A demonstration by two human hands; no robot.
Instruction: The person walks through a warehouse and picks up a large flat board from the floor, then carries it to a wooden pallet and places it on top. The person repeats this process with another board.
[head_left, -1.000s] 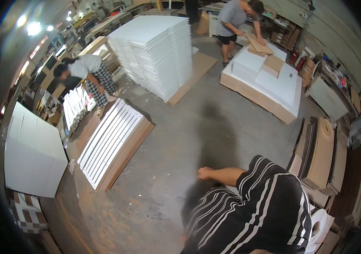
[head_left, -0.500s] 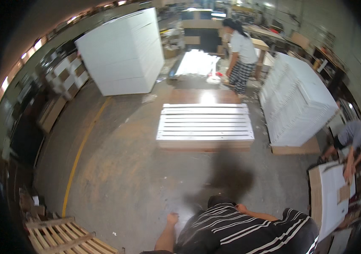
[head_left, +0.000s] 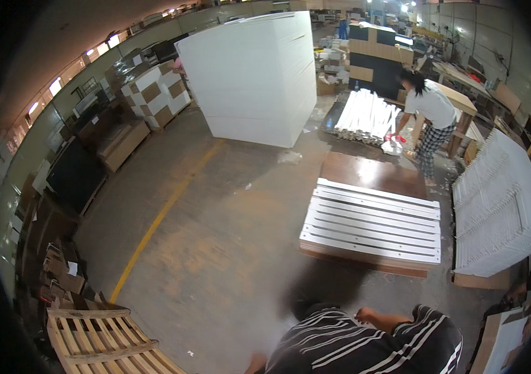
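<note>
My right hand (head_left: 365, 316) is in front of my striped shirt, its fingers loosely curled with nothing visible in them. At the lower edge my left hand (head_left: 257, 361) shows only in part, blurred, its fingers not readable. Neither hand touches anything that I can see. Ahead of me to the right, white slotted strips (head_left: 371, 221) lie in parallel rows on a low stack of brown boards (head_left: 365, 260). Behind the strips a bare brown board surface (head_left: 374, 173) reflects the light.
A tall white stack (head_left: 246, 81) stands beyond a yellow floor line (head_left: 169, 212). White panels (head_left: 499, 206) stand at right. A wooden pallet (head_left: 106, 340) lies near left. A person (head_left: 430, 118) bends beside a pile of white strips (head_left: 365, 118). Wrapped boxes (head_left: 156, 93) stand at far left.
The view has swung left, so the strips and stacks sit farther right. My left hand has dropped toward the lower edge. The far person now bends toward the strip pile.
</note>
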